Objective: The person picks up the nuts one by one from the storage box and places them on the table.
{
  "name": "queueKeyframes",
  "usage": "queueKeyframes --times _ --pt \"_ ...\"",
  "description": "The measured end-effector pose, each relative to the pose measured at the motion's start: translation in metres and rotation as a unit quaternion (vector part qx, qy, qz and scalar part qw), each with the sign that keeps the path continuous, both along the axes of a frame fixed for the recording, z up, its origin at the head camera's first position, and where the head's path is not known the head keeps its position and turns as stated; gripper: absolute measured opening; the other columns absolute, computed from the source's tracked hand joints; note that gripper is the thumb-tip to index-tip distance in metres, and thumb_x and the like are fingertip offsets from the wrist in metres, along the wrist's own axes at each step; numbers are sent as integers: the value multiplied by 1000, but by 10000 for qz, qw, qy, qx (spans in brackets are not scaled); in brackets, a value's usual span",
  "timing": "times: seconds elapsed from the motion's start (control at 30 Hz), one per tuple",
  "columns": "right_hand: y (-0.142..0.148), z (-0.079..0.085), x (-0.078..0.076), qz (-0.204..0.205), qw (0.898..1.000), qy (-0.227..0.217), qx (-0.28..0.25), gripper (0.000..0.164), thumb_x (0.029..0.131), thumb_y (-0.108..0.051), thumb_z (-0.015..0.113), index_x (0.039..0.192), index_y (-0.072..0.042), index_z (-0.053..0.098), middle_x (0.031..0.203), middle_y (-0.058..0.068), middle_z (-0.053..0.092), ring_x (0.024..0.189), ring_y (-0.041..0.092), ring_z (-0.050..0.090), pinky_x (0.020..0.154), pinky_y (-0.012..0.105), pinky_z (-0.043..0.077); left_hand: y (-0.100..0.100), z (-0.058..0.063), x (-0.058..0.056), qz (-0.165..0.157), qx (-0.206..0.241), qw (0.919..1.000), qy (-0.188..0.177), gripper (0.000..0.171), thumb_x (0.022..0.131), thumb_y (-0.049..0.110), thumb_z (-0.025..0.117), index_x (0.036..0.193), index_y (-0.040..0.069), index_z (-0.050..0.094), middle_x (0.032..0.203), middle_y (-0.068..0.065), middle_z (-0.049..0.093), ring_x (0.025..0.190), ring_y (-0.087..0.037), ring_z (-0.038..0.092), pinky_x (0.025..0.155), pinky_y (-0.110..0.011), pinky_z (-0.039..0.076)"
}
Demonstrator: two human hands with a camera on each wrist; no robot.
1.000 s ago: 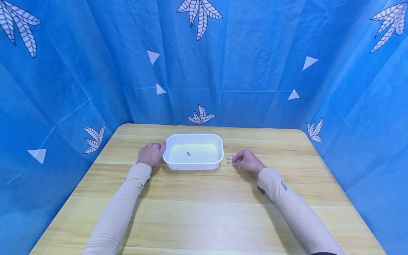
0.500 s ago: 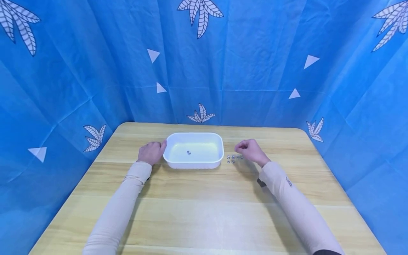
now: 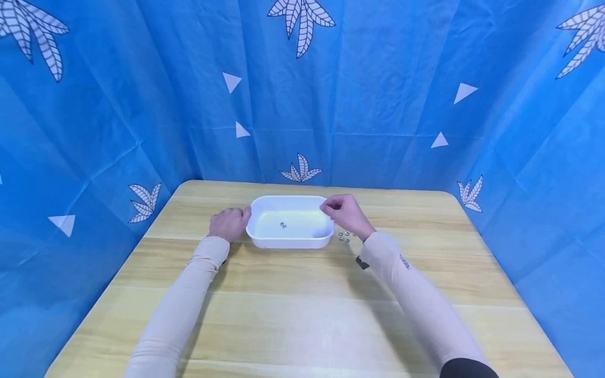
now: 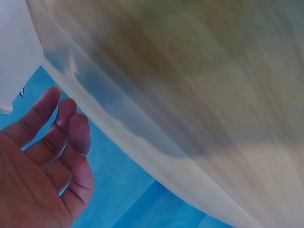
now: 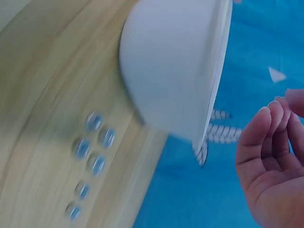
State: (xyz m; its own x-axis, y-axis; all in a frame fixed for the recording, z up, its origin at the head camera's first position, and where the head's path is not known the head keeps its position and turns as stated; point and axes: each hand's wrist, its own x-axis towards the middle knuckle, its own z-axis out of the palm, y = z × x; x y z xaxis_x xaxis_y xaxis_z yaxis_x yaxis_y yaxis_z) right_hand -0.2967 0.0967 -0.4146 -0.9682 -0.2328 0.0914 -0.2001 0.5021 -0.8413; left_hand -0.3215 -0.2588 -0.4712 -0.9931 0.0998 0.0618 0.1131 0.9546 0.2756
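My left hand [image 3: 229, 224] is at the left end of a white plastic tub [image 3: 290, 243], its thumb touching the rim. The left wrist view shows that hand's fingers [image 4: 80, 130] loosely bent and apart from the tub wall. My right hand [image 3: 347, 214] is raised at the tub's right rim, thumb and forefinger pinching a small metal nut that the fingertips hide. A couple of shiny nuts [image 3: 283, 225] lie on the tub floor. Several more nuts [image 5: 97, 164] lie in two rows on the table, right of the tub and under my right hand.
The wooden table [image 3: 302, 310] stretches from the tub toward me. A blue curtain [image 3: 378, 94] with white leaf and triangle prints stands along its back and sides.
My right hand has lifted from the nuts on the table and moved left, up to the tub's right rim. The left hand has kept its place at the tub.
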Motion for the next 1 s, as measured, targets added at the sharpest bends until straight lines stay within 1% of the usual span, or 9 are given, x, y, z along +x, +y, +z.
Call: queueKeyframes --times 0.07,0.13,0.23,0.3,0.43,0.67,0.83,0.93,1.0 --pt "-13 -3 -2 130 9998 134 99 21 100 -17 67 109 -1 76 105 22 75 83 20 63 72 25 52 1 0 0 -5 -18 10000 -10 73 109 51 17 91 3 70 103 -24 73 93 -43 71 75 -59 55" --pt "-25 -6 -5 251 9990 273 244 21 99 -17 67 107 0 77 102 18 76 81 17 63 73 26 52 1 -1 0 26 -34 10000 -30 73 109 51 17 91 3 70 102 -24 73 93 -43 70 75 -59 55" --pt "-42 -10 -7 417 9975 386 422 19 99 -15 68 106 -1 78 100 14 78 82 17 65 78 29 54 2 0 1 39 -48 10000 -58 72 110 50 18 92 3 70 102 -23 73 93 -42 70 75 -58 55" --pt "-52 -14 -10 442 9969 410 503 17 98 -15 68 103 -3 79 98 11 78 84 17 66 80 29 55 2 1 2 47 -55 9999 -74 71 110 50 19 92 3 70 102 -23 73 93 -41 70 75 -58 56" --pt "-69 -22 -15 433 9967 332 594 13 97 -15 70 101 -6 80 97 8 77 85 16 66 81 30 56 3 2 3 63 -44 9999 -100 70 110 49 20 93 3 70 102 -23 73 93 -41 70 76 -58 55" --pt "-92 -32 -22 580 9958 78 710 11 96 -12 72 99 -4 80 99 9 77 87 17 65 85 31 57 2 -1 2 117 -43 9998 -146 74 109 52 18 98 2 71 104 -23 73 94 -41 70 77 -57 56" --pt "-102 -42 -23 657 9947 -38 792 9 95 -9 72 96 -4 79 95 9 77 84 17 65 83 31 56 2 -3 2 149 -29 9998 -164 74 109 53 18 93 3 71 101 -22 73 92 -40 70 75 -55 56" --pt "-105 -48 -23 612 9931 -54 996 8 95 -9 73 95 -5 79 96 8 77 86 17 65 87 33 57 2 -2 3 153 -37 9997 -159 74 109 54 19 92 4 71 99 -21 73 91 -39 70 74 -54 56" --pt "-108 -50 -23 553 9923 -136 1098 8 95 -10 73 97 -5 79 98 8 77 90 19 65 91 36 57 2 -1 4 156 -60 9998 -142 74 109 53 19 93 4 71 99 -21 73 92 -39 70 75 -55 56"
